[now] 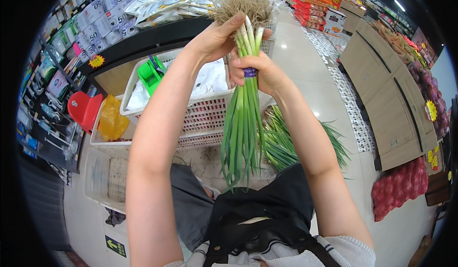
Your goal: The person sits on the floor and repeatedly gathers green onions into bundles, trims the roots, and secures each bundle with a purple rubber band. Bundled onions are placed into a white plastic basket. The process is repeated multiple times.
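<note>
A bunch of green onions point(240, 109) hangs roots up in front of me, with purple tape point(250, 72) around its stalks. My right hand point(259, 70) is closed round the stalks at the tape. My left hand point(227, 40) cups the bunch higher up, its thumb against the stalks just under the dry roots point(245, 7); some of its fingers are hidden behind them. More green onions point(282, 142) lie on the floor beyond my right forearm. A green tape dispenser point(150, 74) rests on white sheeting in a white plastic crate point(205, 113) to the left.
An emptied-looking plastic crate point(91, 174), a yellow plastic bag point(111, 118) and a red stool point(84, 109) are at the left. Shelves of packaged goods rise behind them. Wooden produce cabinets point(390, 102) line the right, with a red mesh sack point(400, 188) on the floor.
</note>
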The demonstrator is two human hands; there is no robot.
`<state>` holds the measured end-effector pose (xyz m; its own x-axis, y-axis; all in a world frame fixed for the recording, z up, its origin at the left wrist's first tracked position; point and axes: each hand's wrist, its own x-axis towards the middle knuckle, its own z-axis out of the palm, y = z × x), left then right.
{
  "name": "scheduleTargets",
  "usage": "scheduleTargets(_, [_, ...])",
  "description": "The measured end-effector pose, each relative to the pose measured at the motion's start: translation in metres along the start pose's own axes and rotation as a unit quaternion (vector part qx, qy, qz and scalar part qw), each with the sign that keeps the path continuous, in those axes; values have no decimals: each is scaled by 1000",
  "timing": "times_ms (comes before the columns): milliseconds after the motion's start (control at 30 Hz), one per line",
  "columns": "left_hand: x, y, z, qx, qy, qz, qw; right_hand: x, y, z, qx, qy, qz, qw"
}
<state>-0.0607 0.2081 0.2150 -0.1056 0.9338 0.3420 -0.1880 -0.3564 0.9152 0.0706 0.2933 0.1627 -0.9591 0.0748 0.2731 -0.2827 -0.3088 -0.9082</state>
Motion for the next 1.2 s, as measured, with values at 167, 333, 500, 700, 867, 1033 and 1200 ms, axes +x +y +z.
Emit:
scheduleTargets(167, [7, -35, 0, 199, 133, -40, 970, 3, 37, -13, -123, 40, 74, 989])
scheduleTargets(333, [11, -83, 5, 207, 195, -3, 959, -10, 65, -27, -36, 131, 99, 986])
scheduleTargets(500, [-26, -105, -20, 312, 173, -81, 931, -9, 66, -59, -21, 177, 71, 981])
scheduleTargets(700, [-79, -164, -10, 85, 6, -121, 989, 3, 8, -53, -12, 136, -2, 991])
scheduleTargets(867, [-87, -190, -16, -94, -47, -130, 986, 21, -21, -87, 50, 27, -53, 997])
scheduleTargets(1033, [-98, -180, 17, -184, -24, -137, 973, 30, -26, -99, 33, 130, -83, 988])
scheduleTargets(1200, [-101, -186, 13, -57, 95, -127, 986, 23, 5, -93, 7, 209, -98, 973])
